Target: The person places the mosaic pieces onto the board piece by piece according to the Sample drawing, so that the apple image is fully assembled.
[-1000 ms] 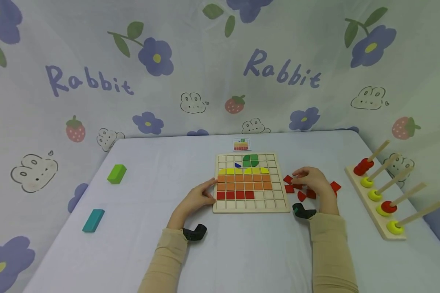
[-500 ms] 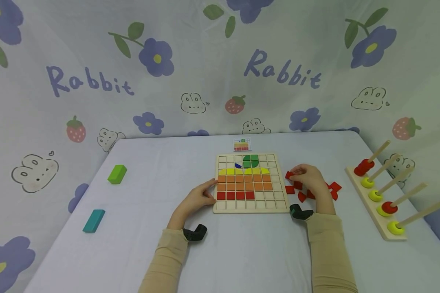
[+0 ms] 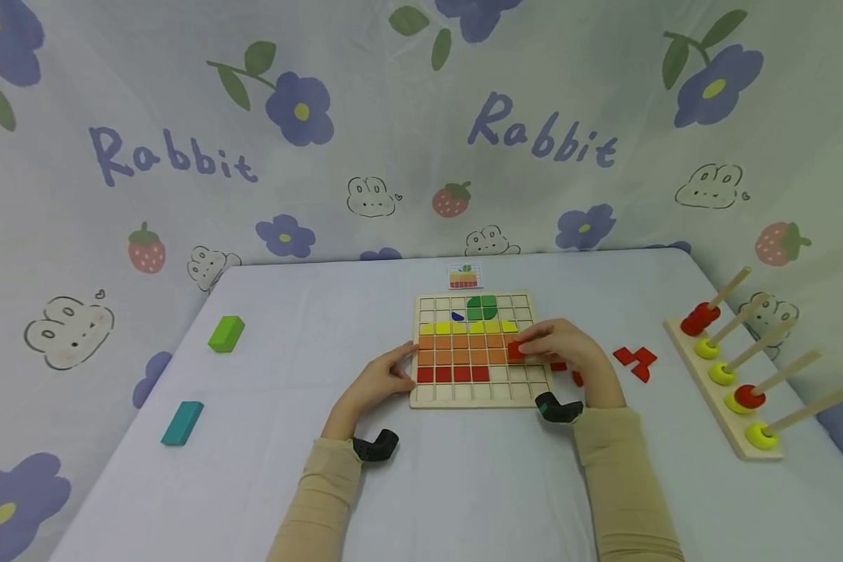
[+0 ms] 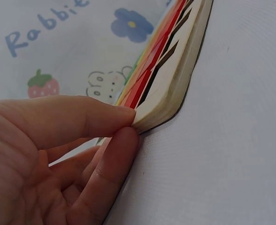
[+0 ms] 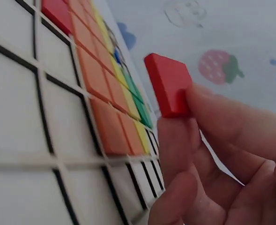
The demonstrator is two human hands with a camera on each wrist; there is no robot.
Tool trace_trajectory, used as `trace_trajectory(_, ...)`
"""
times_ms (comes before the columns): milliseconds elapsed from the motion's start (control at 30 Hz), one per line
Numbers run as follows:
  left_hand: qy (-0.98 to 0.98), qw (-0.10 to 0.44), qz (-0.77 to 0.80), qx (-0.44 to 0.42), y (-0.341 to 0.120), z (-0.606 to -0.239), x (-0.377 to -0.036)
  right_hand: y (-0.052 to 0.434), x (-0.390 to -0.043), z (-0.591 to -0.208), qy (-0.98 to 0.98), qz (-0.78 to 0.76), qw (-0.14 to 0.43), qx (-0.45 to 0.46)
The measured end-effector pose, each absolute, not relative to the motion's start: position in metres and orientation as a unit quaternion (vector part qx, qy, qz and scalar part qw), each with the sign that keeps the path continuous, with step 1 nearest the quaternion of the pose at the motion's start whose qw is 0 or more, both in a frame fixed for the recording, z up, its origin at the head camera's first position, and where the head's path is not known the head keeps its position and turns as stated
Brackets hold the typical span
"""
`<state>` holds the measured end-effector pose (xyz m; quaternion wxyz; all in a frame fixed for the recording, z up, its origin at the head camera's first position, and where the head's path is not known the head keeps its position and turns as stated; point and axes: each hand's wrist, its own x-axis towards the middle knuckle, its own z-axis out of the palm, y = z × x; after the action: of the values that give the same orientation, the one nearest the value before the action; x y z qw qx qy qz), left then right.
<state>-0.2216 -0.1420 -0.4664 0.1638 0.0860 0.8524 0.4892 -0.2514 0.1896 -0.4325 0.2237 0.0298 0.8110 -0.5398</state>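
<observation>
In the head view, a wooden grid board [image 3: 481,400] lies flat in the middle, with orange tiles [image 3: 464,357], yellow pieces, green pieces and a blue piece set in it. Part of one lower row holds red square tiles [image 3: 453,375]. My left hand [image 3: 372,384] holds the board's left edge; the left wrist view has its fingertips [image 4: 123,115] at the corner. Over the board's right part, my right hand [image 3: 565,349] pinches a red square tile [image 5: 170,86] between thumb and finger. In the right wrist view this tile is tilted and apart from the grid.
Loose red pieces [image 3: 644,357] lie right of the board, some partly behind the right hand. A peg stand [image 3: 727,402] with red and yellow rings is farther right. A small pattern card [image 3: 465,276] lies behind the board. Green [image 3: 226,334] and teal [image 3: 182,423] blocks sit left.
My right hand has picked up a red tile from the loose pieces and moved left with it over the board. The left hand has stayed at the board's edge.
</observation>
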Motion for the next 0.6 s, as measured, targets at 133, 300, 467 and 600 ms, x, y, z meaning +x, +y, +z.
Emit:
trace_trajectory(133, 0.854, 0.163, 0.487, 0.084, -0.142, -0.467, -0.222, 0.168, -0.249, -0.432, 0.833, -0.501, 0.233, -0.017)
trace_trajectory(300, 0.854, 0.162, 0.487, 0.087, -0.141, -0.468, -0.222, 0.151, -0.246, -0.429, 0.875, -0.429, 0.223, -0.029)
trace_trajectory(467, 0.853, 0.162, 0.488, 0.09, -0.142, -0.467, -0.222, 0.144, -0.243, -0.426, 0.905, -0.371, 0.208, -0.02)
trace_trajectory(600, 0.853, 0.159, 0.489, 0.093, -0.142, -0.466, -0.221, 0.141, -0.241, -0.425, 0.914, -0.35, 0.202, -0.023)
